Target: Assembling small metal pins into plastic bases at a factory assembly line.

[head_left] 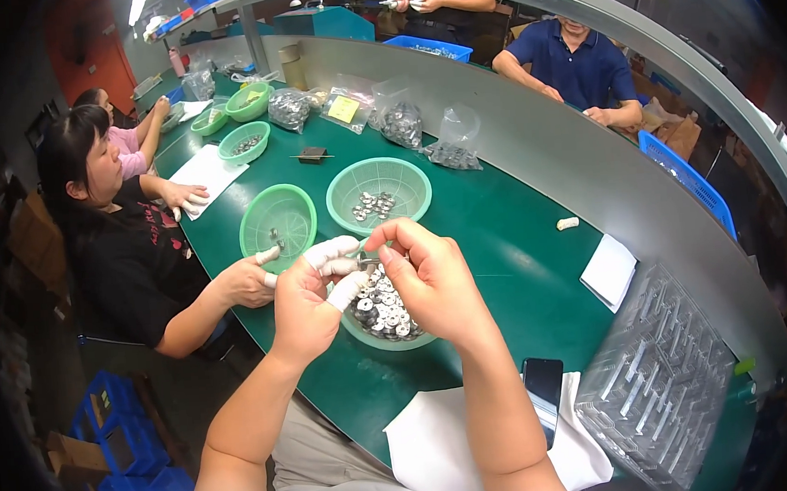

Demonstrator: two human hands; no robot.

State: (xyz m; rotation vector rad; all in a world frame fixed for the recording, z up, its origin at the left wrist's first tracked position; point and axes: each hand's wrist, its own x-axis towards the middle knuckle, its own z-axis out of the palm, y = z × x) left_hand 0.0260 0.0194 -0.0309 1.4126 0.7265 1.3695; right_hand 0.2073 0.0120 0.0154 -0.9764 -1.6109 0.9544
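Note:
My left hand (310, 297), with white covers on its thumb and fingers, is closed in a pinch. Opposite it, my bare right hand (428, 280) pinches with thumb and forefinger. Between them is a small metal part (369, 262), largely hidden by the fingers. Directly beneath sits a pale green basket (389, 344) heaped with small round silvery metal parts (382, 312). Farther off, another pale green basket (333, 195) holds a few similar parts. To its left stands a brighter green basket (276, 197) with several parts inside.
A co-worker's hand (250, 283) reaches to the left basket. White cloth (429, 430) and a phone (544, 390) lie near my right forearm. Stacked clear plastic trays (659, 382) stand at right. Bagged parts (401, 125) line the partition; a folded white paper (609, 272) lies nearer.

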